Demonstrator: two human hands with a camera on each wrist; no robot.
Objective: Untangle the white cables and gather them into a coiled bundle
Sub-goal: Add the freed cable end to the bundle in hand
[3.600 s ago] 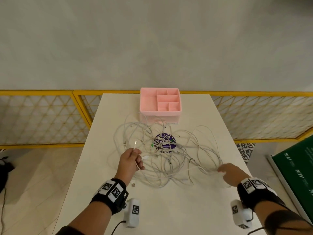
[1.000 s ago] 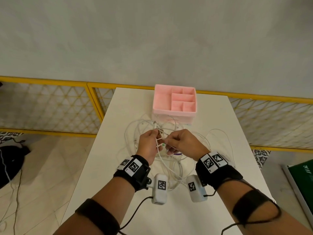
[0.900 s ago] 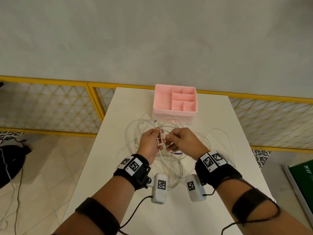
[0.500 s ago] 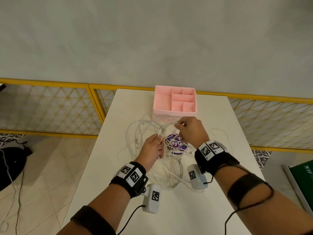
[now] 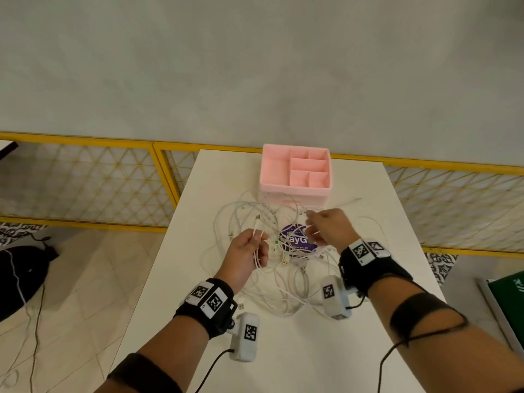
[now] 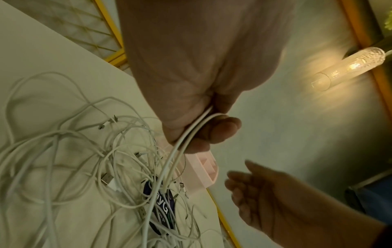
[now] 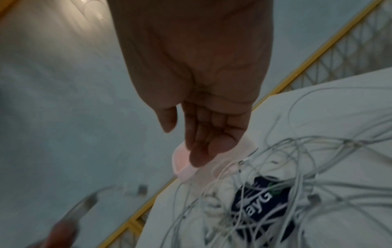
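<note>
White cables lie in one loose tangle on the table, too many to count, spread between and beneath both hands. Left hand grips two strands. Right hand hovers with relaxed fingers above a purple disc. One pink organiser sits beyond.

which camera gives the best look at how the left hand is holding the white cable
The left wrist view: the left hand grips doubled strands of white cable close up. The head view shows the grip from above, smaller. The right wrist view shows only a blur at its lower left.
</note>
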